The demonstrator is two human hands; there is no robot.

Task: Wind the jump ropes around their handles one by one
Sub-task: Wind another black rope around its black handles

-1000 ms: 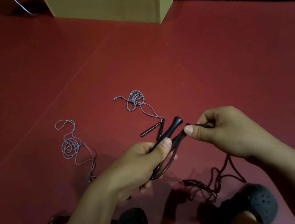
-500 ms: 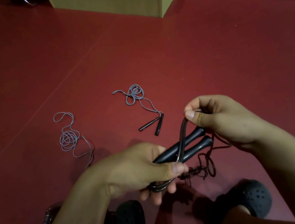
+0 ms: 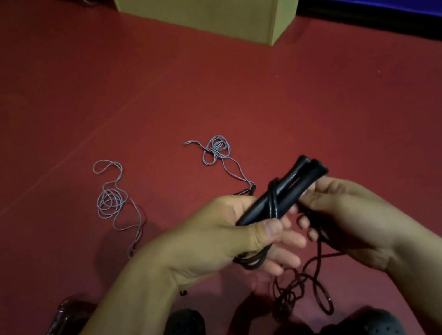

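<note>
The left hand (image 3: pixel 220 235) grips two black handles (image 3: pixel 286 191) held side by side above the red floor (image 3: pixel 321 108), thumb pressed on a loop of black rope (image 3: pixel 274 199) wound around them. The right hand (image 3: pixel 349 215) closes its grip on the rope under the handles; slack (image 3: pixel 302 285) hangs to the floor. Two grey ropes (image 3: pixel 113 201) lie beyond.

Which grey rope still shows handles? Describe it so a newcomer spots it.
Start at the tan box at top, then drop down the red floor toward the hands. Two grey ropes lie there; take the right rope. Its cord runs to black handles beside the left hand, unlike the left rope.
</note>
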